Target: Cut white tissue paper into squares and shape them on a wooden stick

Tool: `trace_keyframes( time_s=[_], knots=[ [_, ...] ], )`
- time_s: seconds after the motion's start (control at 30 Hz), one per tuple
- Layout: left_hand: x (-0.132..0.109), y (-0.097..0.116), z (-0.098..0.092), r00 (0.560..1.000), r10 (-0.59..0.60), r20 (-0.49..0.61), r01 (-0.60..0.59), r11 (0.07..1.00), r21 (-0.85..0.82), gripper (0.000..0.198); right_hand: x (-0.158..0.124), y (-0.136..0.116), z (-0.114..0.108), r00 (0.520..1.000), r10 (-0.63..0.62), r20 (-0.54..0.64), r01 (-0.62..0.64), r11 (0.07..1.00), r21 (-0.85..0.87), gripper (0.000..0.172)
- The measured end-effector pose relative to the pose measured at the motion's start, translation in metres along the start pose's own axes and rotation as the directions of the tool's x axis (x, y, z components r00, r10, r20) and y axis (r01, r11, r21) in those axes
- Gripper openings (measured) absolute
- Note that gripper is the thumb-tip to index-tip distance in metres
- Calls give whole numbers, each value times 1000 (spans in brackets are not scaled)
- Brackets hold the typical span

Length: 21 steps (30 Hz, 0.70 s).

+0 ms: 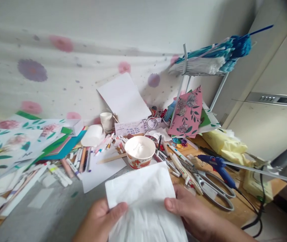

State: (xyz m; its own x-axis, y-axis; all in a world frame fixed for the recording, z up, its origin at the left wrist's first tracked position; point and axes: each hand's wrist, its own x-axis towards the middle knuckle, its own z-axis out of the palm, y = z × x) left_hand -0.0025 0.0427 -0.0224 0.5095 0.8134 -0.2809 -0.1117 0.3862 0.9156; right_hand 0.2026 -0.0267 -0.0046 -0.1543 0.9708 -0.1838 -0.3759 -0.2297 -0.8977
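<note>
Both my hands hold a soft white sheet (143, 191), creased like tissue paper, near the front of the table. My left hand (108, 215) is closed on its left edge, thumb on top. At the right edge my right hand (186, 208) grips it the same way, with the fingers behind hidden. Just beyond the sheet's top edge stands a white paper bowl (140, 153) with a red and orange pattern. Something white lies inside the bowl. A plain white paper (103, 169) lies flat to the left of the bowl, partly under a wooden stick (112, 158).
Large scissors (215, 191) and a blue glue gun (217, 168) with its cord lie at right. Markers (79, 159) crowd the left and middle. Floral painted sheets (14, 144) cover the far left. A pink floral card (189, 112) leans against a rack (219, 90) holding blue pipe cleaners.
</note>
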Motion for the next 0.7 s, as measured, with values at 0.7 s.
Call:
trace_keyframes(
  time_s=[0.7],
  knots=[
    [-3, 13, -4, 978, -53, 201, 46, 998, 39, 26, -12, 1, -14, 997, 32, -75, -25, 995, 92, 25]
  ],
)
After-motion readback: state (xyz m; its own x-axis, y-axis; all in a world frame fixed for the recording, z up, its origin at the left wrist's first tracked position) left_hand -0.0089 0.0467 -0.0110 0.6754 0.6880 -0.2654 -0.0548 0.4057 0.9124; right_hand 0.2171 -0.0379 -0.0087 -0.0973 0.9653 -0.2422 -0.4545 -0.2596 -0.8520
